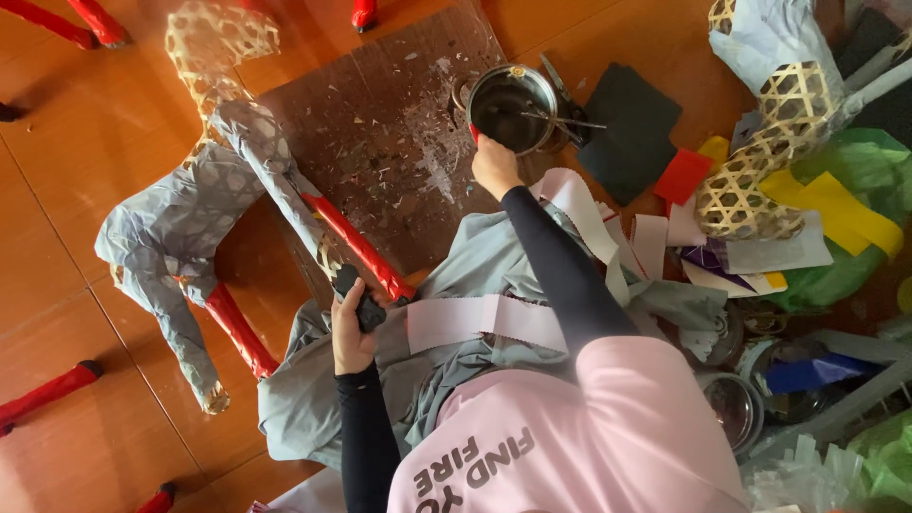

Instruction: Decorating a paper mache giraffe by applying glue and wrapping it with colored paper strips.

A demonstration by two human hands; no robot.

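My left hand [351, 332] is closed around a small black handheld object [359, 299], just above the grey cloth [304, 399] on my lap. It is close to a red-wrapped leg [361, 249] of a woven bamboo animal figure [180, 214] partly covered in grey paper. My right hand [496, 167] reaches forward to the near rim of a round metal pot [513, 106] holding dark liquid. Its fingers are curled on a small red-tipped tool [472, 131]. Pale pink paper strips [484, 319] with zigzag edges lie across my lap under that arm.
A stained brown cardboard sheet [380, 133] lies on the orange tiled floor [76, 142]. Scissors [570, 112] rest beside the pot. To the right are black [632, 133], red [682, 176] and yellow [841, 204] paper sheets, another bamboo frame [750, 185], green plastic and metal tins [731, 404].
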